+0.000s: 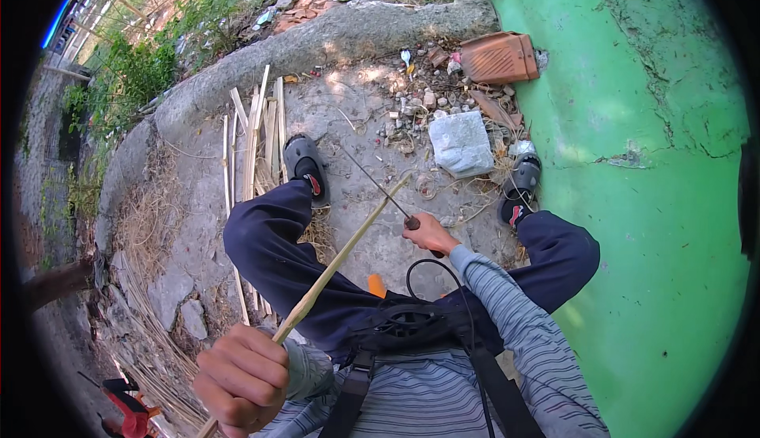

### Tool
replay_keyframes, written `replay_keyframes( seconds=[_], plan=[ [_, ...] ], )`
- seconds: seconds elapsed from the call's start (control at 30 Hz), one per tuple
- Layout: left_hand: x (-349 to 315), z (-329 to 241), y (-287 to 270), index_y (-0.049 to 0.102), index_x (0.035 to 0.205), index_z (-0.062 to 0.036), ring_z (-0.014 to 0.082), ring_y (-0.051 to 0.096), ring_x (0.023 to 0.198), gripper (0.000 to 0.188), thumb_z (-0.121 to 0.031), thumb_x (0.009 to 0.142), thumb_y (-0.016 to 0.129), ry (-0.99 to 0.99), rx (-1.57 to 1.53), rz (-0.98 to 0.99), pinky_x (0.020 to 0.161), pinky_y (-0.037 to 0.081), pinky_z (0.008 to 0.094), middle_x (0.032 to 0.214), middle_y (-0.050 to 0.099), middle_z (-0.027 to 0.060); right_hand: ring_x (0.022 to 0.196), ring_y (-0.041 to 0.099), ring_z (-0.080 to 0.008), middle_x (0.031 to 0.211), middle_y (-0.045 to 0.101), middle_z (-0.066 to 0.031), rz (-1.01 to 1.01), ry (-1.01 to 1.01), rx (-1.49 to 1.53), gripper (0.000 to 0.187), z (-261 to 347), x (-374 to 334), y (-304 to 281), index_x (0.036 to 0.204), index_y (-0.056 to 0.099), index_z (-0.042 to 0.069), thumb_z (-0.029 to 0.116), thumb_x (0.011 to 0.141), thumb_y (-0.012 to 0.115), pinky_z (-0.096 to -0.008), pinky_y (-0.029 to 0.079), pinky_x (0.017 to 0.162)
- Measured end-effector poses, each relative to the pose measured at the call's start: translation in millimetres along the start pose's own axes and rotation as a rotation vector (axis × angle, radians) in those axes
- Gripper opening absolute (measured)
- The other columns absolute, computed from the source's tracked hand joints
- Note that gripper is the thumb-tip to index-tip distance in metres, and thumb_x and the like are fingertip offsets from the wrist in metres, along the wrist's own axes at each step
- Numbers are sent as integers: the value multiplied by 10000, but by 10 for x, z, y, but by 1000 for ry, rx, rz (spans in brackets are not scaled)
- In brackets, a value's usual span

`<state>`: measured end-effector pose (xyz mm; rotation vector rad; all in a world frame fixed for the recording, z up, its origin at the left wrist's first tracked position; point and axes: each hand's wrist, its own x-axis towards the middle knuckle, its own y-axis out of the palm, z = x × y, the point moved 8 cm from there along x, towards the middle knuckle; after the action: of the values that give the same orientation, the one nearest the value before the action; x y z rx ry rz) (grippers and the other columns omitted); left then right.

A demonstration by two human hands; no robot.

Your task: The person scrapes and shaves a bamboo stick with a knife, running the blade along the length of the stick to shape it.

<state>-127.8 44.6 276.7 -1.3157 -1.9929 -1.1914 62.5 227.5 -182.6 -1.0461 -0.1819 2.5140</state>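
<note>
My left hand (243, 378) is closed in a fist around a long pale bamboo strip (336, 265). The strip slants up and to the right, its narrow tip reaching out in front of my lap. In my right hand (431, 234) is the dark wooden handle of a knife (366, 173) with a long thin blade, which points up and to the left. Near the strip's tip the blade crosses it; I cannot tell whether they touch. Beyond my left knee, a bundle of split bamboo strips (257, 133) lies on the ground beside my shoe.
A pale stone block (461, 144) sits near my right foot, with gravel and a terracotta tile (499, 58) beyond it. The green wall (649, 224) rises on my right. A low concrete kerb (317, 42) curves ahead. More thin strips (154, 343) lie at left. A cable (419, 268) loops at my waist.
</note>
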Motion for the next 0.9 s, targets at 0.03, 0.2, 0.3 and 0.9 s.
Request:
replay_keyframes(
  seconds=[0.03, 0.2, 0.3, 0.9],
  plan=[
    [-17, -58, 42, 313, 585, -166, 55, 240, 292, 522, -191, 1062, 522, -3, -2, -3, 311, 157, 226, 399, 313, -51, 618, 598, -218, 652, 617, -120, 12, 6, -5, 295, 3, 13, 25, 793, 630, -23, 262, 832, 698, -400, 469, 610],
    [-29, -37, 102, 364, 570, -128, 84, 302, 321, 502, -144, 1031, 562, -18, -165, 212, 341, 176, 249, 430, 357, -18, 500, 507, -116, 585, 544, -3, 66, -33, 35, 247, 96, -76, 76, 764, 590, 41, 212, 880, 725, -331, 397, 489],
    [58, -13, 125, 324, 594, -144, 82, 299, 393, 529, -286, 1050, 551, -128, -192, 434, 384, 175, 277, 516, 326, -52, 535, 511, -110, 587, 538, 2, 107, -113, 70, 269, 264, -111, 194, 760, 581, 46, 221, 896, 734, -327, 406, 526],
    [-65, -154, 143, 293, 594, -164, 83, 302, 384, 523, -249, 1041, 552, -161, -132, 400, 381, 165, 285, 512, 308, -51, 660, 607, -293, 710, 635, -200, -108, -207, -100, 290, 204, 58, 210, 825, 655, -31, 245, 817, 744, -435, 488, 676]
  ],
)
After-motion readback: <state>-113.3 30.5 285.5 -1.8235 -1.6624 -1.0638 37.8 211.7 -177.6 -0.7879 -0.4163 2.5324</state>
